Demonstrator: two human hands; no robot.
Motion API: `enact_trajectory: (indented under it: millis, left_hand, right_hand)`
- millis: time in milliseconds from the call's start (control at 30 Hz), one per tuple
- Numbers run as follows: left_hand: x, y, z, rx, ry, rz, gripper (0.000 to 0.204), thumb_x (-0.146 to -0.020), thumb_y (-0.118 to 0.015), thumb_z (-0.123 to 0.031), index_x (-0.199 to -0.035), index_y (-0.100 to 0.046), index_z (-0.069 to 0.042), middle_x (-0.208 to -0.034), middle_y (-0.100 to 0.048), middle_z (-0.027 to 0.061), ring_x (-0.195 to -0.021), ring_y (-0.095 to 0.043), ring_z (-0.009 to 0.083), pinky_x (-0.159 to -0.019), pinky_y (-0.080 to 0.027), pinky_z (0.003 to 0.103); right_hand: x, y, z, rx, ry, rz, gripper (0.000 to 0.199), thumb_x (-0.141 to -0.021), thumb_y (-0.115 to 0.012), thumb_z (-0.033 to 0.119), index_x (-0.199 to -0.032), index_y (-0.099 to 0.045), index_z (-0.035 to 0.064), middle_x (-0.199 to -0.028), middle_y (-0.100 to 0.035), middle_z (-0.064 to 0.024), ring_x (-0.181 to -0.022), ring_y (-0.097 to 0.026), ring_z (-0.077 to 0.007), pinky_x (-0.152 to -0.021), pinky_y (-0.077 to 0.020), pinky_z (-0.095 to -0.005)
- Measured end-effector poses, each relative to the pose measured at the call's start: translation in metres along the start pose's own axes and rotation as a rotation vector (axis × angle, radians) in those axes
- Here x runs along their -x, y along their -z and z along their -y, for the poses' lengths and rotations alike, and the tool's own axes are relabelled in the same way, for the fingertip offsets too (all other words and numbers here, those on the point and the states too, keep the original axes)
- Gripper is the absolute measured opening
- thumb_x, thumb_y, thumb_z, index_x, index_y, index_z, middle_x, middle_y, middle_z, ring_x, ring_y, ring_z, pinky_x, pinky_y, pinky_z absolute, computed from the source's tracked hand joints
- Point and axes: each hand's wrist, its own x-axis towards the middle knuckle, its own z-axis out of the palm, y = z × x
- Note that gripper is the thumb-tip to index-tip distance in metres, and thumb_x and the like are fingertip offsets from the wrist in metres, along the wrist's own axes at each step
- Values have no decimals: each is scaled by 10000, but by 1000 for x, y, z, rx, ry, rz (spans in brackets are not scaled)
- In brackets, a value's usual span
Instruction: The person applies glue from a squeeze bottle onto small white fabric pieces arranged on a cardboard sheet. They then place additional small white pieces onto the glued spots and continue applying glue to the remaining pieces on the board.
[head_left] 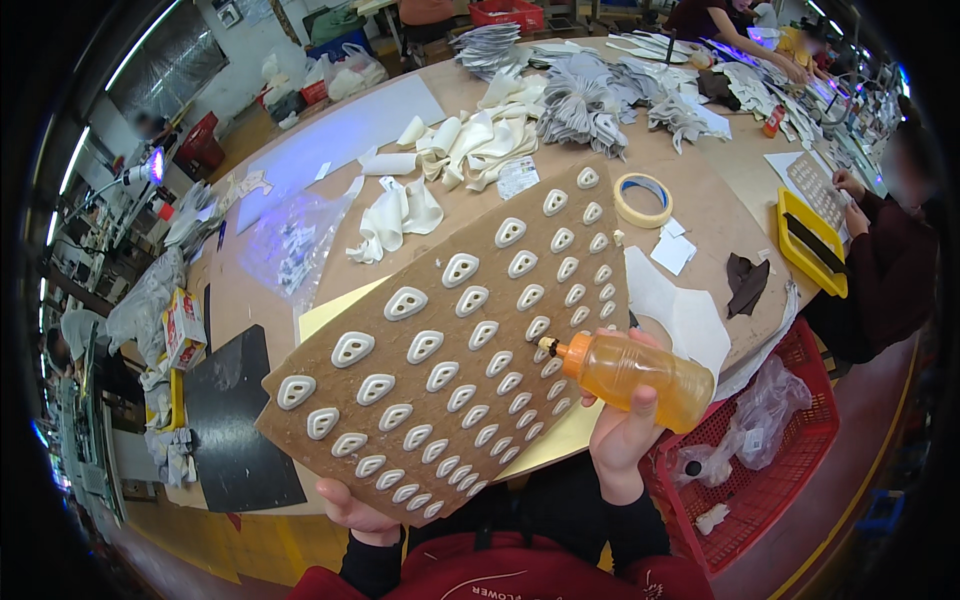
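My left hand (352, 513) grips the lower edge of a brown board (395, 345) and holds it tilted up over the table. Rows of several small white drop-shaped pieces (405, 302) with a hole in each lie stuck on the board. In my right hand (625, 425) is an orange squeeze bottle (630, 372), held sideways at the board's right edge. Its nozzle tip (547, 345) touches or nearly touches the board beside one of the white pieces.
A tape roll (642, 199), white cut pieces (470, 140), grey stacks (590, 95) and a clear plastic bag (290, 245) lie on the tan table. A red basket (800, 440) stands at my right. A person (880, 270) sits at the right by a yellow tray (812, 250).
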Motion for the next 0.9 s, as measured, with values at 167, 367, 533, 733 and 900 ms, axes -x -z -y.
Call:
enact_trajectory:
  millis: [167, 367, 533, 733, 900]
  left_hand:
    - [3, 4, -1, -10, 4, 24, 783, -901, -475, -555, -1458, -185, -88, -1500, -215, 179, -1338, -283, 378, -1065, -253, 618]
    - [1, -2, -1, -9, -5, 53, 768, -907, -471, -543, -1460, -181, -96, -1501, -211, 178, -1340, -281, 375, -1065, -249, 620]
    - [0, -5, -2, -23, -7, 59, 770, -906, -474, -542, -1458, -182, -91, -1499, -216, 177, -1338, -282, 377, -1063, -254, 619]
    - [3, 2, -2, -16, 0, 4, 780, -904, -473, -547, -1459, -178, -85, -1499, -214, 177, -1335, -285, 386, -1065, -258, 616]
    - [1, 7, -2, 21, 13, 16, 769, -910, -464, -539, -1460, -172, -88, -1498, -212, 182, -1335, -285, 390, -1067, -259, 616]
  right_hand:
    - [4, -2, 2, 51, 8, 34, 752, -801, -615, 578, -1250, -425, 5, -1133, -583, -199, -901, -617, -229, -551, -494, -274]
    - [4, -6, 7, 129, 101, 76, 768, -784, -647, 565, -1246, -418, -5, -1136, -581, -202, -932, -620, -242, -606, -527, -285]
    - [-4, -8, 7, 187, 178, 80, 760, -800, -647, 545, -1232, -416, -36, -1121, -589, -201, -931, -623, -243, -655, -542, -291]
    - [-13, -11, 8, 189, 144, 109, 732, -825, -635, 518, -1226, -421, -56, -1098, -600, -190, -925, -630, -224, -656, -549, -284]
    - [-15, -9, 12, 32, 13, 169, 685, -792, -739, 370, -1249, -419, -26, -1189, -567, -182, -1082, -563, -231, -928, -462, -345]
